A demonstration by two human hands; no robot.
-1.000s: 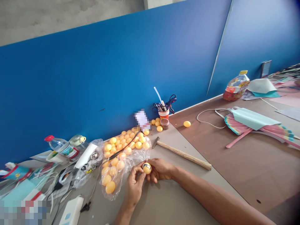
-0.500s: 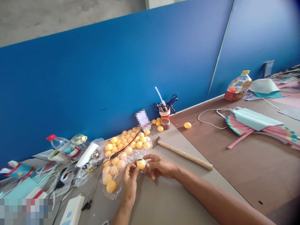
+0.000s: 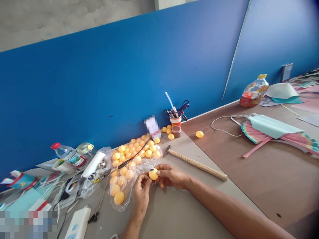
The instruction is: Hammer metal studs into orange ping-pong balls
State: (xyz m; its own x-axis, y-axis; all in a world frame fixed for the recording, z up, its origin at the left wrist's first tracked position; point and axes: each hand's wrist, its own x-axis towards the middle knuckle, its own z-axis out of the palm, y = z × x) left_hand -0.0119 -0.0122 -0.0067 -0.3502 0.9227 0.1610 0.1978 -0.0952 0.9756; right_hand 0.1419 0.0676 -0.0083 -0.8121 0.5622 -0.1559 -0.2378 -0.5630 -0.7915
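An orange table tennis ball (image 3: 153,174) with a small dark mark near its top is held just above the table. My left hand (image 3: 142,191) grips it from the left between thumb and fingers. From the right, my right hand (image 3: 173,176) closes thumb and fingers on the same ball; some fingertips are hidden behind it. Just beyond my left hand lies a clear plastic bag (image 3: 126,199) full of similar orange balls, with a black strap (image 3: 133,156) across it. A hammer (image 3: 196,164) with a wooden handle lies beyond my right forearm.
Several loose balls (image 3: 170,136) lie by a small brown-filled tub (image 3: 176,131) and a cup of tools (image 3: 175,121). Bottles, cables and a white power strip (image 3: 78,222) crowd the left. A pink paper fan (image 3: 256,132) and a juice bottle (image 3: 254,91) stand right. A blue partition (image 3: 99,83) borders the table.
The right fingers have closed in on the ball, which has turned a little so its dark mark sits differently. Both hands are now on it.
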